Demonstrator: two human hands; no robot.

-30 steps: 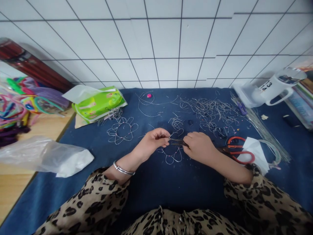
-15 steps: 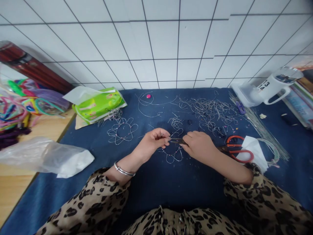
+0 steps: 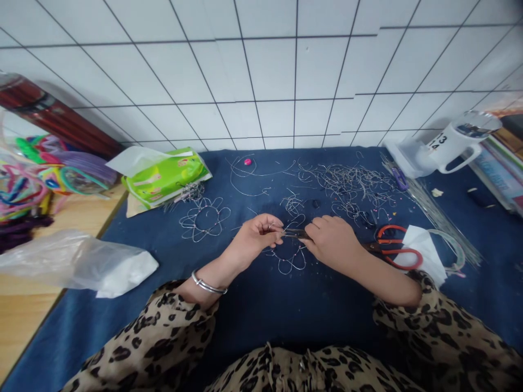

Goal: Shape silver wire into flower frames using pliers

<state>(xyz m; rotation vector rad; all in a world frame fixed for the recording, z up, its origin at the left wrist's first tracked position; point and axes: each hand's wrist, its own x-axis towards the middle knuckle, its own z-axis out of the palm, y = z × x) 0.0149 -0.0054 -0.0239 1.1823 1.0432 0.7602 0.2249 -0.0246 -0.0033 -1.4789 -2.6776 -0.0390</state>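
Note:
Near the middle of the cloth, my left hand [image 3: 261, 234] pinches a looped wire flower [image 3: 291, 265] with small pink beads on it. My right hand [image 3: 332, 235] is closed round a pair of small pliers [image 3: 297, 233], most of which my fingers cover. The pliers' thin jaws reach to the wire at my left fingertips. Whether they grip the wire or only touch it, I cannot tell. Petal loops of the flower show above and below the jaws. Left of my hands a second wire flower [image 3: 204, 220] lies flat on the cloth.
Tangled wire offcuts [image 3: 351, 185] cover the back right. Red-handled scissors [image 3: 398, 247] lie beside my right forearm, near straight wires [image 3: 441, 218] and a white mug [image 3: 461, 144]. A green wipes packet [image 3: 167, 177] and a plastic bag [image 3: 77, 261] lie on the left.
Both hands stay almost where they were, with the pliers' jaws still at the wire by my left fingertips. The whole view has shifted slightly.

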